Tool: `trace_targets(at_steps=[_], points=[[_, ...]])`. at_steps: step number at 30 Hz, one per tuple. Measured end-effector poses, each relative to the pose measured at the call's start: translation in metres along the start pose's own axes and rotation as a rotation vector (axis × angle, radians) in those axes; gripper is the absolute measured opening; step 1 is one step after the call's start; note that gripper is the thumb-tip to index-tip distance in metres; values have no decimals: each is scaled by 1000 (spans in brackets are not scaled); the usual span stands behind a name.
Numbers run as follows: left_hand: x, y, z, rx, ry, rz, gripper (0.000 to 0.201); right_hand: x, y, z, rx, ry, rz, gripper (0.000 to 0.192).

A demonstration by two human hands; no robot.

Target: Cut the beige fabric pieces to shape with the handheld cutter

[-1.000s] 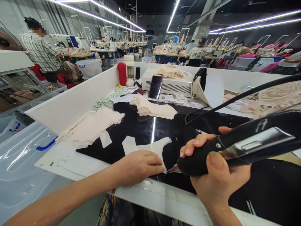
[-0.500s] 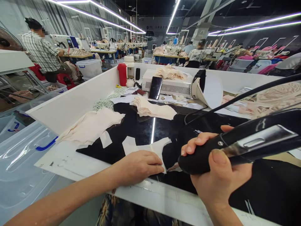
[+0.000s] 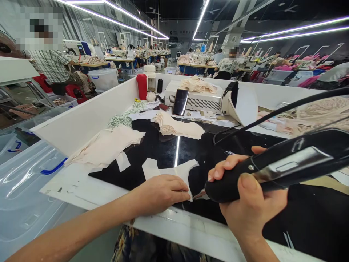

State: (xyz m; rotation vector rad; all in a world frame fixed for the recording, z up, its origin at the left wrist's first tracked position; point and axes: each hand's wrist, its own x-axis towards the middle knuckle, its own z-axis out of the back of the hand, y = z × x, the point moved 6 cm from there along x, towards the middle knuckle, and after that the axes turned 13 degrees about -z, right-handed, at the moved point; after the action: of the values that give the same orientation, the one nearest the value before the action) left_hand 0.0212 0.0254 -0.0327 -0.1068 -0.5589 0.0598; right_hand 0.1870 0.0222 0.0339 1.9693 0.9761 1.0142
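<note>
On the black mat (image 3: 163,149) near the front edge of the bench lies a pale fabric piece (image 3: 174,171), and we take it as our landmark. Our left hand (image 3: 160,191) rests flat on its near edge, fingers together and pressed down, grasping nothing, simply pinning the cloth. Just right of the piece, our right hand (image 3: 245,203) is wrapped firmly round the black handle of a corded cutter (image 3: 272,169), thumb on top, fingers curled underneath; its small tip (image 3: 201,194) sits at the piece's lower right corner, touching or nearly touching, we cannot tell which. Left of the piece a heap of cut pieces (image 3: 106,145) spills off the mat, and beyond it a neater stack (image 3: 177,126) sits near a phone (image 3: 180,101) leaning on a white box (image 3: 196,99). Farther back a red bottle (image 3: 141,86) stands by the wall of the bench. To do this well, we judge, we should keep the cloth taut and flat under the left palm, with the fingertips held back from the tip, since they lie very close to it. The handle wants a low, steady angle so the tip follows the edge cleanly, and the cord (image 3: 272,114) trailing behind the piece should stay clear of the cloth.
</note>
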Motion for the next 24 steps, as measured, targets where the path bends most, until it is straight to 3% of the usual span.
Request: trace_targets(at_steps=[12, 16, 20, 24], points=[[1, -3, 6, 30, -24, -39, 30, -1, -2, -1, -33, -12, -20, 44], [-1, -15, 16, 144, -51, -46, 26, -2, -4, 0, -19, 8, -14, 47], [-6, -36, 15, 268, 36, -83, 16, -3, -6, 0, -23, 35, -16, 48], [-9, -55, 8, 183, 30, -100, 12, -5, -8, 0, -21, 70, -37, 44]])
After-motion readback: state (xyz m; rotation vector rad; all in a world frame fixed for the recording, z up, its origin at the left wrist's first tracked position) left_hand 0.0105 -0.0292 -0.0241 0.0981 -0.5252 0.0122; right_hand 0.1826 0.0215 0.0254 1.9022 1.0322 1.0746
